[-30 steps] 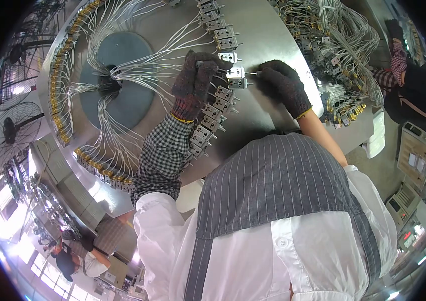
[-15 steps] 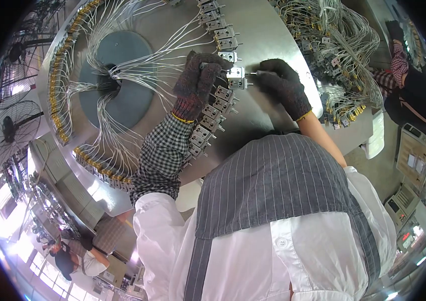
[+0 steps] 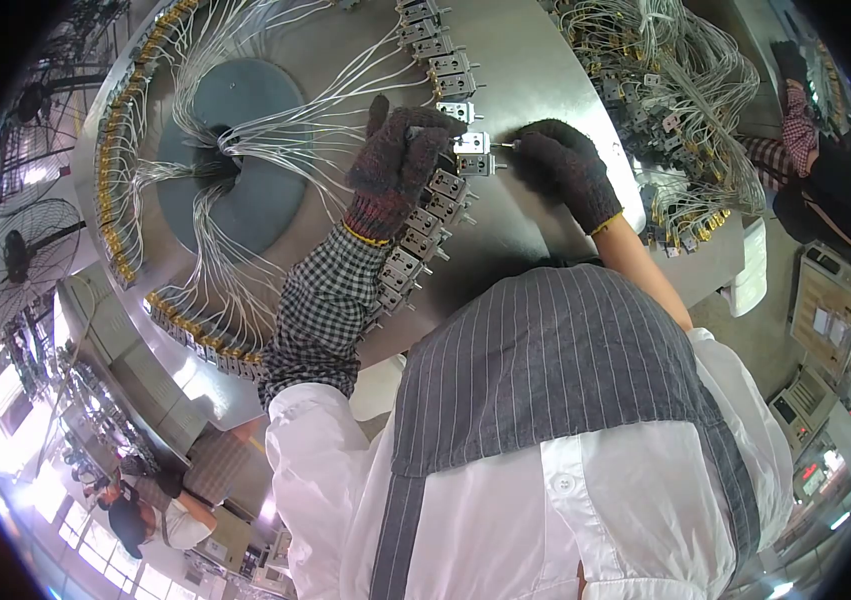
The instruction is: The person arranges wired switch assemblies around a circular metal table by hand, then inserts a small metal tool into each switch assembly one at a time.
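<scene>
We see the metal block (image 3: pixel 472 143) between the two gloved hands, at the fingertips of the left hand (image 3: pixel 405 160) and just left of the right hand (image 3: pixel 560 165). We find the left fingers curled in at the block's inner edge, but cannot tell whether they grip it. The right fingers are drawn close together at the end of a thin metal pin (image 3: pixel 503 146); we cannot tell whether they pinch it. The pin runs sideways from the block, pointing right. Above and below, we see a curved row of similar blocks (image 3: pixel 423 222) along the tabletop (image 3: pixel 545 60), their short shafts pointing outward. Farther left, white wires (image 3: pixel 280 152) fan from the dark central hole of a grey disc (image 3: pixel 255 220). To the right, we see a tangled pile of wired parts (image 3: pixel 690 90).
</scene>
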The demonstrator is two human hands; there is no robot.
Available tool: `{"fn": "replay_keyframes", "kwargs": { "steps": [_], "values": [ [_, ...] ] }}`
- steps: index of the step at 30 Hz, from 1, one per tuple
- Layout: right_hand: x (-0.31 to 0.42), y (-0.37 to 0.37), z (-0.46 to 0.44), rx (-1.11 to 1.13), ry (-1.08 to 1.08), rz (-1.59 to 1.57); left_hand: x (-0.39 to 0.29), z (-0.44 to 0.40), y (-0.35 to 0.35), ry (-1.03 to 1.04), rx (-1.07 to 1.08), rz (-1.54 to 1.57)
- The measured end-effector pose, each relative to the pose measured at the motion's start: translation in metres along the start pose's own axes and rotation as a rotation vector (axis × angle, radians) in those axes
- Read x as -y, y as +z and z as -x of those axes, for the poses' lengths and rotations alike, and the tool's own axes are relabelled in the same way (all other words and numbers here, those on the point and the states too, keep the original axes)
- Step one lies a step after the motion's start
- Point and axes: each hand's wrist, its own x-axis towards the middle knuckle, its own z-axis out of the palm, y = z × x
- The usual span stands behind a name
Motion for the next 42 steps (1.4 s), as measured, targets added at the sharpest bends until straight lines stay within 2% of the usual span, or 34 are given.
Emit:
{"fn": "replay_keyframes", "kwargs": {
  "steps": [2, 5, 8, 10, 17, 21, 23, 25, 29, 31, 35, 40, 42],
  "values": [
    [0.001, 0.000, 0.001, 0.013, -0.003, 0.004, 0.000, 0.004, 0.001, -0.183, -0.024, 0.205],
    [0.005, 0.000, 0.003, 0.007, 0.014, -0.007, -0.008, 0.002, 0.002, -0.288, -0.077, 0.336],
    [0.005, 0.000, 0.005, 0.024, -0.005, -0.039, 0.004, 0.005, 0.006, -0.221, -0.095, 0.309],
    [0.002, 0.005, 0.005, -0.017, -0.216, 0.058, 0.001, 0.001, 0.004, -0.198, -0.066, 0.271],
    [0.003, 0.000, 0.002, -0.018, -0.089, 0.077, -0.003, 0.001, 0.000, -0.165, 0.033, 0.152],
    [0.004, -0.001, 0.002, 0.004, 0.005, -0.006, -0.003, 0.003, 0.001, -0.153, 0.015, 0.127],
    [-0.003, -0.006, -0.005, 0.000, 0.009, -0.021, -0.005, 0.003, 0.005, -0.263, -0.091, 0.364],
    [-0.013, -0.010, -0.009, 0.059, -0.284, 0.196, -0.014, -0.001, 0.000, -0.246, -0.073, 0.284],
    [0.001, -0.003, 0.002, 0.001, -0.195, 0.054, 0.002, 0.003, 0.001, -0.178, -0.048, 0.203],
    [0.007, -0.001, 0.005, 0.016, -0.058, -0.045, 0.001, 0.003, 0.001, -0.191, -0.051, 0.221],
    [0.008, 0.000, 0.006, 0.019, -0.020, -0.047, -0.006, 0.001, 0.002, -0.208, -0.084, 0.289],
    [0.004, 0.000, 0.007, -0.010, -0.269, 0.036, -0.013, -0.003, 0.000, -0.269, -0.085, 0.343],
    [0.005, 0.001, 0.008, -0.008, -0.281, 0.060, -0.013, -0.002, -0.001, -0.283, -0.076, 0.358]
  ]
}}
